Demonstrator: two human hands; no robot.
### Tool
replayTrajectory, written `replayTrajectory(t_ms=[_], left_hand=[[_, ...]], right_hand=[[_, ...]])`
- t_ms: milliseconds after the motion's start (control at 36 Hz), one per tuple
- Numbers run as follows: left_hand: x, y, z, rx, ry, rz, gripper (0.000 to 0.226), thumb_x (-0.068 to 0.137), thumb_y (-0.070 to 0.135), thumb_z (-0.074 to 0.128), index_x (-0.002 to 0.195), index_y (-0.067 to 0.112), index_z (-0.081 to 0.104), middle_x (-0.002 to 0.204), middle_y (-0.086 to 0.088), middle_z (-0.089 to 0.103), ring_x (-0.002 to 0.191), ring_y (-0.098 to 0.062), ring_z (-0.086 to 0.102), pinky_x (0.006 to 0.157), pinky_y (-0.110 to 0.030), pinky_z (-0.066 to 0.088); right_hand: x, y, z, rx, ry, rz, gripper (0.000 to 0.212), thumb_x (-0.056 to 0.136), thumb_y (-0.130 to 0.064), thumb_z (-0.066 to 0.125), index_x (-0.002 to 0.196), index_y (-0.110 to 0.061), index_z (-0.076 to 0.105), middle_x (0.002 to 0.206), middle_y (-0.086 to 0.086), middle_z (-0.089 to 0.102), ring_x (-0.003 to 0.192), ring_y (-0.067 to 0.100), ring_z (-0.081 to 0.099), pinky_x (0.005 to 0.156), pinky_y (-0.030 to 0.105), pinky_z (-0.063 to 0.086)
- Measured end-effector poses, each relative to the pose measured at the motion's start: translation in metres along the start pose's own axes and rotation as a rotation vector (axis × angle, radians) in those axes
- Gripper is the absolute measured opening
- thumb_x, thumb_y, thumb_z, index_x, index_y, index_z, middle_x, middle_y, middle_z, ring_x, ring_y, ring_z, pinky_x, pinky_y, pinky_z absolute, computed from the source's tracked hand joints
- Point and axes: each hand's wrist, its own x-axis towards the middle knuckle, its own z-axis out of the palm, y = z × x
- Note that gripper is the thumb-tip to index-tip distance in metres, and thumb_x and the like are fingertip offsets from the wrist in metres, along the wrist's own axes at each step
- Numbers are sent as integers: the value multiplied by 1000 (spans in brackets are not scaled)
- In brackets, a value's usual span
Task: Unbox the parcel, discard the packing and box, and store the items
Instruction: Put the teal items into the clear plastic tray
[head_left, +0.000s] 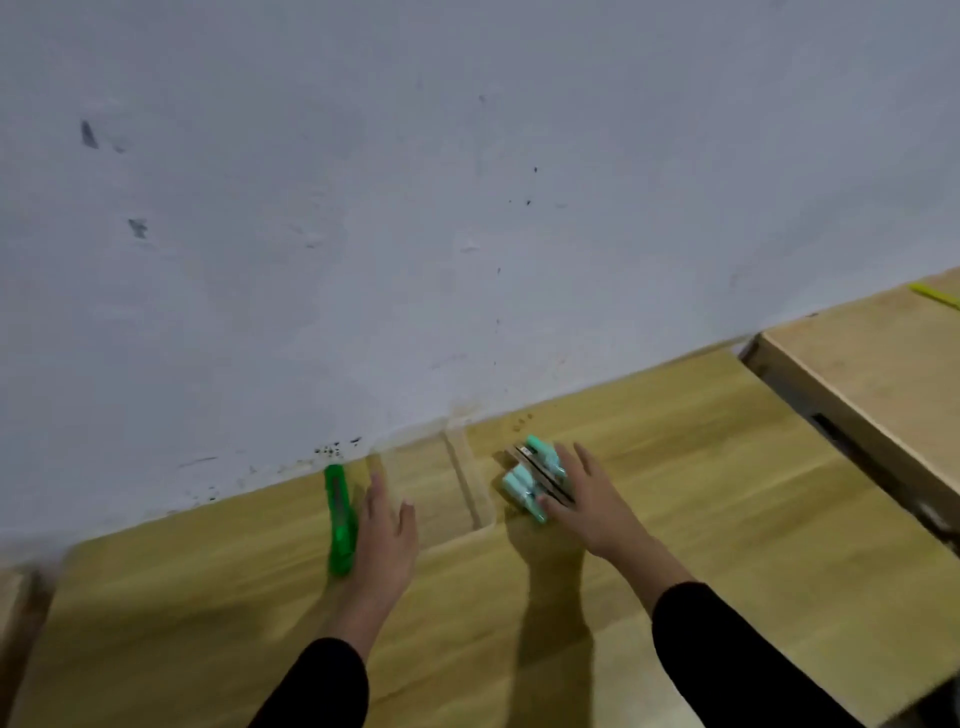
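A green utility knife (340, 519) lies on the wooden table (701, 493) near the wall, pointing away from me. My left hand (384, 540) rests flat beside it on its right, fingers apart, touching or nearly touching its edge. A pack of mint-green cylinders (530, 483) with a dark band across it lies further right. My right hand (587, 499) reaches onto it, thumb against the pack's near end and fingers spread along its right side. Whether it grips the pack is unclear. No box is in view.
A shallow rectangular recess (431, 483) is set into the tabletop between my hands. A second, lighter wooden table (872, 374) stands at the right across a gap, with a yellow object (935, 296) at its far edge. A white wall runs behind.
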Motion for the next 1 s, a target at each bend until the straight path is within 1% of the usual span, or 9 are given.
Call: replayTrajectory(t_ms=[111,194,278,361,444,528,806,889,1000], left_hand=[[8,-6,11,-10,25,12,59,98,20,39,149,10,9,156,-14,17,144,-26,17,114,-31,18],[6,-4,14,-71,56,9,55,99,16,35,149,12,11,151,-7,27,135,-20,35,102,-19,24],[2,3,15,-127,99,9,52,100,13,32,149,13,13,116,15,45,94,13,39,76,-6,31],[-1,9,19,-177,145,1,51,100,10,32,148,10,16,86,27,38,63,14,23,58,-3,32],[-4,13,23,-160,168,11,51,100,10,33,148,13,17,77,26,32,58,11,24,54,0,33],[-4,12,27,-128,166,16,52,100,15,32,149,19,15,71,18,35,50,-1,32,43,-13,32],[-4,13,28,-155,178,-3,52,100,14,33,148,20,13,68,22,17,57,9,21,49,-2,33],[-3,13,27,-140,175,-4,53,100,17,33,149,23,12,67,22,18,53,4,27,46,-13,27],[-4,13,28,-166,170,-4,54,100,17,33,149,21,11,69,23,22,54,1,31,47,-13,28]], right_hand=[[25,2,19,-242,-42,-8,96,78,-60,56,148,-22,1,158,11,-6,145,30,-2,116,42,17],[36,4,29,-372,-17,18,105,73,-69,55,147,-25,-5,157,13,-7,144,35,-5,117,44,11],[42,7,33,-361,50,22,103,72,-66,58,147,-26,0,155,14,9,140,36,12,113,45,22],[45,8,35,-351,90,17,100,73,-61,59,146,-24,4,147,16,21,130,36,25,108,44,28],[51,6,39,-341,118,53,100,72,-60,60,146,-22,5,141,19,25,123,37,30,106,43,29],[56,5,40,-293,141,80,101,72,-54,64,146,-19,6,136,21,28,120,36,31,105,41,28],[56,3,32,2,202,117,94,73,-38,72,144,-19,14,133,19,32,123,35,32,102,46,35],[54,-9,26,92,260,76,92,72,-36,73,143,-19,17,131,18,34,121,34,35,100,47,41],[47,-44,26,202,233,-49,94,70,-35,74,143,-26,16,129,13,33,118,30,40,98,45,46]])
